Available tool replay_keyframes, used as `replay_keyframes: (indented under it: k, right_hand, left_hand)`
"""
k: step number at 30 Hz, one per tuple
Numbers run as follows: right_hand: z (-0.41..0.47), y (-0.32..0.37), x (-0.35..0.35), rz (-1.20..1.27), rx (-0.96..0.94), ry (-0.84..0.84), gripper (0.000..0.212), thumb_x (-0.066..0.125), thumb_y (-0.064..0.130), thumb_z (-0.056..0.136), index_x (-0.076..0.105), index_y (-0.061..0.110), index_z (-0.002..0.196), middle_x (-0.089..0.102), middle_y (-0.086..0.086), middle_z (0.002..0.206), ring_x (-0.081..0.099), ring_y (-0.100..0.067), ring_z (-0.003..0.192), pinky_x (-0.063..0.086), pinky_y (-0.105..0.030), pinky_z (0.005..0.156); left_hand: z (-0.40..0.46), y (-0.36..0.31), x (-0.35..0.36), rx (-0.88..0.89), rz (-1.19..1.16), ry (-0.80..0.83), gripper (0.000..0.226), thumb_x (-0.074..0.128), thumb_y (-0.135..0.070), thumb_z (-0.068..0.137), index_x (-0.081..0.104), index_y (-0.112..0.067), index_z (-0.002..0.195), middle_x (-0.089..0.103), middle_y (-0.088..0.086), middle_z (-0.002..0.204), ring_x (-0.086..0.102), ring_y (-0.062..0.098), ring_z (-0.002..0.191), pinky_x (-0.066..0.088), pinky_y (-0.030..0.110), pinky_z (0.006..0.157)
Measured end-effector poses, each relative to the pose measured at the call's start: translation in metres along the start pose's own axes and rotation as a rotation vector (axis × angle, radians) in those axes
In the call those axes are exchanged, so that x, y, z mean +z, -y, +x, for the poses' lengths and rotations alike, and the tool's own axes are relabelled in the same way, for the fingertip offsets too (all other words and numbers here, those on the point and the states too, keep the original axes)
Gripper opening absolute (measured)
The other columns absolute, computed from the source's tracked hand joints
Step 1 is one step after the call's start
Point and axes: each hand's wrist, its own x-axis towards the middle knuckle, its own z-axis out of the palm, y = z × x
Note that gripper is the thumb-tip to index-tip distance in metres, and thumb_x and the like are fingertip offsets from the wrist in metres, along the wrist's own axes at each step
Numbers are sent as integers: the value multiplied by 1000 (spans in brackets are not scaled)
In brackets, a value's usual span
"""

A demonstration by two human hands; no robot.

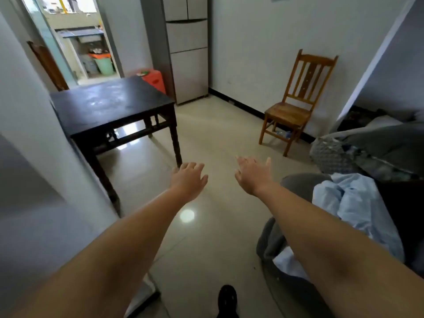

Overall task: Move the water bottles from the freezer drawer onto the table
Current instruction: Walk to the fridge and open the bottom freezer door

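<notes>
A tall silver fridge (187, 49) stands against the far wall, all its doors and drawers closed. A dark wooden table (110, 104) sits to the left, its top bare. No water bottles from the freezer are in sight. My left hand (188, 180) and my right hand (253, 174) are stretched out ahead over the tiled floor, fingers relaxed and spread, holding nothing. Both are well short of the fridge and the table.
A wooden chair (296, 104) stands by the right wall. A red stool (154, 80) sits between table and fridge. Grey bedding and light blue cloth (353, 207) lie at the right. A doorway (80, 42) opens at the back left. A white wall corner (34, 157) is close on my left.
</notes>
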Motion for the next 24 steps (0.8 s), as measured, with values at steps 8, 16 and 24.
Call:
replay_keyframes:
  k: [8, 16, 24]
  right_hand:
    - [141, -53, -14, -31, 15, 100, 52, 32, 31, 100, 25, 22, 150, 38, -8, 150, 33, -27, 140, 6, -65, 113]
    - [298, -70, -41, -30, -24, 120, 53, 29, 32, 100, 22, 21, 151, 35, -9, 152, 31, -29, 140, 6, -65, 113]
    - [479, -60, -46, -12, -12, 106, 56, 28, 33, 101, 16, 19, 154, 30, -11, 154, 29, -31, 141, 7, -63, 115]
  left_hand:
    - [153, 0, -8, -70, -41, 58, 51, 32, -43, 99, 33, -20, 144, 44, 6, 144, 40, 27, 134, 31, 45, 111]
    - [309, 7, -25, -74, -39, 39, 51, 34, -42, 98, 34, -19, 144, 46, 8, 142, 41, 29, 131, 31, 46, 109]
    - [477, 56, -22, -51, -41, 13, 51, 34, -44, 98, 34, -19, 143, 47, 7, 141, 43, 28, 130, 33, 45, 106]
